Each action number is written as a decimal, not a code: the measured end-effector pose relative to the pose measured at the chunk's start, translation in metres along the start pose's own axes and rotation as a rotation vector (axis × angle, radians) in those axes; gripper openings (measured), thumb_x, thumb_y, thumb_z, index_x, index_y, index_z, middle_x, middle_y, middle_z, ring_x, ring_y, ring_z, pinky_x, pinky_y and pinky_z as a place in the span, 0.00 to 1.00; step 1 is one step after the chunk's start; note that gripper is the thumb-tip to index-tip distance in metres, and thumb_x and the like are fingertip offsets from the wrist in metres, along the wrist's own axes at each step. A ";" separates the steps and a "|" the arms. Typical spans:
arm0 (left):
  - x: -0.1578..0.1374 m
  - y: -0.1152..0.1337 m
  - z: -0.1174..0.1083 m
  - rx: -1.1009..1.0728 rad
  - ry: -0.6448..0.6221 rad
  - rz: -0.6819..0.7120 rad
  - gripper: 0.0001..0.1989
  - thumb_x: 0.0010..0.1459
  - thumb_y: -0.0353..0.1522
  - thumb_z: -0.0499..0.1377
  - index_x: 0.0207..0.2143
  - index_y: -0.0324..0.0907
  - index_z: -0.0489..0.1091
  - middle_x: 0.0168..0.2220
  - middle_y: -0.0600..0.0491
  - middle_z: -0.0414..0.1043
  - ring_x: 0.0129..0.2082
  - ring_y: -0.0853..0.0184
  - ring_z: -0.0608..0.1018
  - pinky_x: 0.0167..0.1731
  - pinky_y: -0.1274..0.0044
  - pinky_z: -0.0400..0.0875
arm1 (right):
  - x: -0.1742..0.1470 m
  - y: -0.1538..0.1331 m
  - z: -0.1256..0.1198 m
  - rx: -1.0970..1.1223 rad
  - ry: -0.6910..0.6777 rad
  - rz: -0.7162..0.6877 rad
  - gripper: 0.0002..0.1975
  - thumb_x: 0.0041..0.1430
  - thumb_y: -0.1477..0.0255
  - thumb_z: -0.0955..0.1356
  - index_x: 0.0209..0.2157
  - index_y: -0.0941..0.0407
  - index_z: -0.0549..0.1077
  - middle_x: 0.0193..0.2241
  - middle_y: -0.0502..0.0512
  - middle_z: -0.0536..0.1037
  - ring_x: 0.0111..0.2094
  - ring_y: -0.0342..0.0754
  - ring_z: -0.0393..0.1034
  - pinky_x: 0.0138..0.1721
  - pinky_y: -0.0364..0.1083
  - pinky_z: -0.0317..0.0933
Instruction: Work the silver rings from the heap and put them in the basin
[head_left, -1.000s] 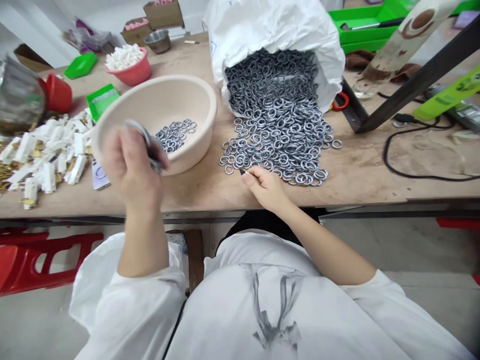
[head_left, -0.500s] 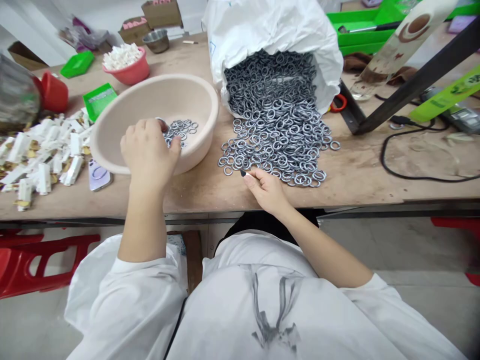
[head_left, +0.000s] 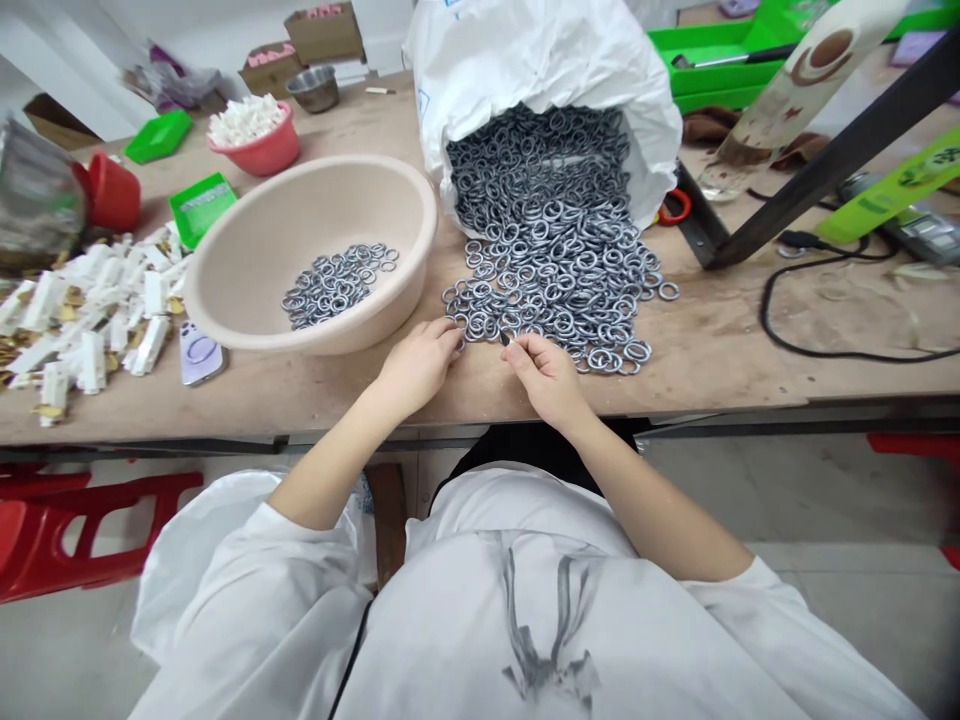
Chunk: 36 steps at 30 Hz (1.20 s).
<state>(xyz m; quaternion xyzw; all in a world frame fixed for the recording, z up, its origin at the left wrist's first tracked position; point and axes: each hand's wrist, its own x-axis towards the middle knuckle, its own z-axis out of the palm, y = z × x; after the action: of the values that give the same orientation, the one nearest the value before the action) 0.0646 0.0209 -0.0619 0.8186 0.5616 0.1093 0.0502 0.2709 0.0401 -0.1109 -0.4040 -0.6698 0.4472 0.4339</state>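
Grey rings (head_left: pixel 555 290) spill in a heap from a white sack (head_left: pixel 525 60) onto the table. At the heap's near left edge, the curled fingers of my left hand (head_left: pixel 418 366) close on one ring, mostly hidden under the fingertips. My right hand (head_left: pixel 546 378) is closed at the front of the heap. It pinches a small black-tipped tool (head_left: pixel 505 339), whose body is hidden in the fingers. More grey rings (head_left: pixel 337 285) lie in a large beige basin (head_left: pixel 225 250), left of the heap.
White parts with brass pieces (head_left: pixel 90 320) and a phone (head_left: pixel 200 355) lie left of the basin. Behind are a green tray (head_left: pixel 201 208) and a pink bowl (head_left: pixel 266 150) of white pieces. At right stand a dark metal frame (head_left: pixel 817 165) and a black cable (head_left: pixel 772 320).
My left hand has come out of the basin and moved right and down to the heap's edge. My right hand has shifted slightly right, still holding the black-tipped tool.
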 end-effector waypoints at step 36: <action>-0.032 0.099 0.018 -1.932 0.167 -0.615 0.26 0.53 0.48 0.66 0.20 0.40 0.58 0.12 0.63 0.51 0.12 0.80 0.51 0.13 0.85 0.46 | -0.035 -0.044 -0.011 -0.245 -0.036 -0.284 0.25 0.66 0.50 0.61 0.28 0.56 0.71 0.26 0.53 0.72 0.29 0.45 0.64 0.32 0.45 0.54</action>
<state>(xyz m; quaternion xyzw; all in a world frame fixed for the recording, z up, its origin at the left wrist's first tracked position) 0.1481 -0.0440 -0.0627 0.2378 0.4209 0.5555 0.6765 0.2852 -0.0015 -0.0745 -0.3475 -0.7771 0.3035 0.4281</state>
